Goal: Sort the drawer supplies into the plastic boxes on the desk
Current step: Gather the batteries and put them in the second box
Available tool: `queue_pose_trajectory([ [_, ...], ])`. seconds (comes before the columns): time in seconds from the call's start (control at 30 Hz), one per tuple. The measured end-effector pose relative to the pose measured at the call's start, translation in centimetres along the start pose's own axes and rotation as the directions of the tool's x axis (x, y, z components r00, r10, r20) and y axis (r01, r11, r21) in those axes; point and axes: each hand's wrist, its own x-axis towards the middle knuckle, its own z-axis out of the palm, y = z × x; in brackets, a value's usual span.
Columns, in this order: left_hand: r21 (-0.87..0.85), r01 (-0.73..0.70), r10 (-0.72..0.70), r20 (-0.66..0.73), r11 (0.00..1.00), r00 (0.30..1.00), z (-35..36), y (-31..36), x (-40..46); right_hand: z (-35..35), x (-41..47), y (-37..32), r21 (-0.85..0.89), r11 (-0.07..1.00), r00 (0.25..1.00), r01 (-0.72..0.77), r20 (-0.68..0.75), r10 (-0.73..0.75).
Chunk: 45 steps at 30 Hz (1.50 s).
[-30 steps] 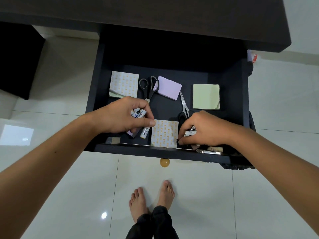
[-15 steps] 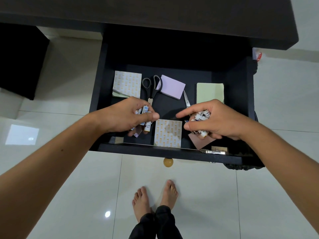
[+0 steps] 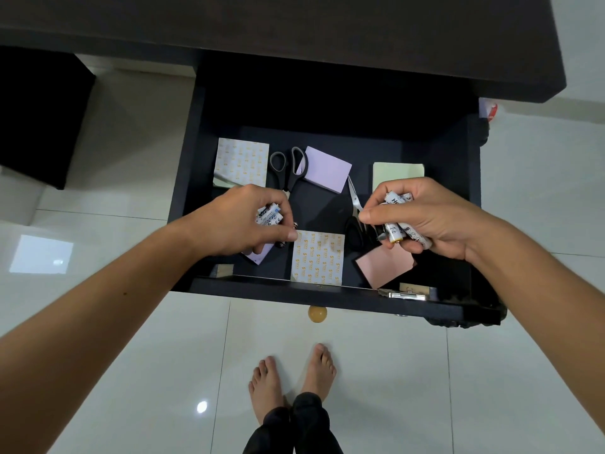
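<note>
Open dark drawer [image 3: 193,178] under desk [image 3: 294,27], holding sticky note pads and scissors [image 3: 289,168]. White batteries [image 3: 401,221] with dark print, bundle of several, in right hand [image 3: 422,217] over right part of drawer; fingers curled around them, palm turned left. Left hand [image 3: 242,221] over left-near part, curled fingers gripping more white batteries with blue label [image 3: 270,216], thumb tip just above patterned pad [image 3: 317,257].

A home desk, seen from above.
A dark desk [image 3: 294,24] with its drawer [image 3: 327,294] open, holding sticky-note pads [image 3: 325,168] and scissors [image 3: 289,168], stands on glossy white floor tiles [image 3: 523,224], bare feet [image 3: 291,381] below.
</note>
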Motion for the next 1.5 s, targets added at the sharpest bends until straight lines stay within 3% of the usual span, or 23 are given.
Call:
queue_pose_trajectory([
  [0.53, 0.319, -0.045, 0.045, 0.005, 0.947, 0.999, 0.7, -0.7, 1.3, 0.1, 0.2, -0.2, 0.117, 0.993, 1.000, 0.000, 0.005, -0.001],
  [0.83, 0.396, -0.064, 0.081, -0.027, 0.916, 0.996, 0.9, -1.0, 1.4, -0.8, 0.8, -0.7, 0.359, 0.932, 0.998, -0.056, 0.017, 0.054],
  [1.13, 0.402, -0.029, 0.049, -0.039, 0.915, 0.998, 0.8, -0.7, 1.4, -0.8, 1.0, -0.5, 0.364, 0.929, 0.997, -0.069, -0.015, 0.080],
  [1.3, 0.445, -0.046, 0.060, -0.018, 0.894, 0.998, 0.9, -0.4, 1.3, -0.6, 1.0, -0.1, 0.251, 0.967, 0.998, -0.052, -0.025, 0.060],
  [1.5, 0.460, -0.069, 0.090, -0.026, 0.885, 0.996, 1.0, 0.2, 1.1, 1.1, 1.0, 0.4, -0.121, 0.993, 1.000, -0.002, 0.011, 0.004],
])
